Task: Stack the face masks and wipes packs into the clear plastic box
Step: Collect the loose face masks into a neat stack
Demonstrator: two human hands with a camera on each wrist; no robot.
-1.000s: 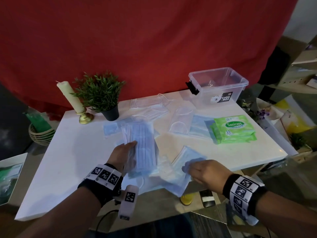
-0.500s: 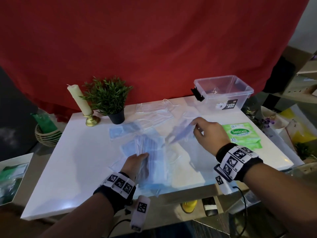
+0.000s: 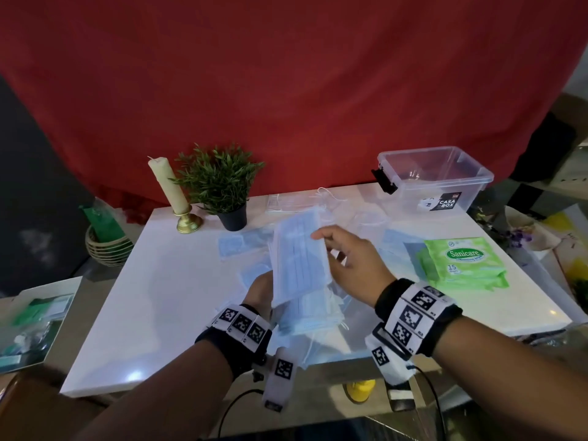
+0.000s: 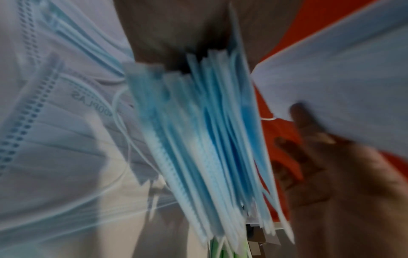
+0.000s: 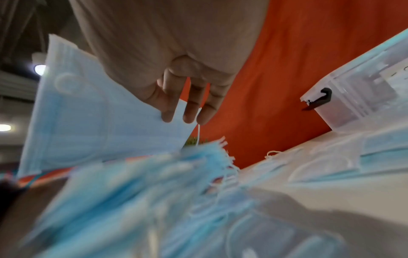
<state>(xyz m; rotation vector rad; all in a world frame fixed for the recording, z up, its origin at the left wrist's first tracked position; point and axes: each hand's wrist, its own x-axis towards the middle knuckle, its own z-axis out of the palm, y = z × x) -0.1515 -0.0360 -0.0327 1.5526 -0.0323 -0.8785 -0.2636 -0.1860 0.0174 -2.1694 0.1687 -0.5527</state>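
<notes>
My left hand grips a thick stack of blue face masks above the table's near edge; the stack's edges fill the left wrist view. My right hand pinches one blue mask by its far edge and holds it over the stack; its fingers show on the mask. More masks lie loose on the white table. The green wipes packs lie at the right. The clear plastic box stands open and empty at the back right.
A cream candle on a brass holder and a small potted plant stand at the table's back left. A red curtain hangs behind. A woven basket sits left of the table, and clutter lies on the floor at the right.
My right hand has brought a single mask from the middle of the table back over the stack in my left hand. The left hand has lifted the stack slightly.
</notes>
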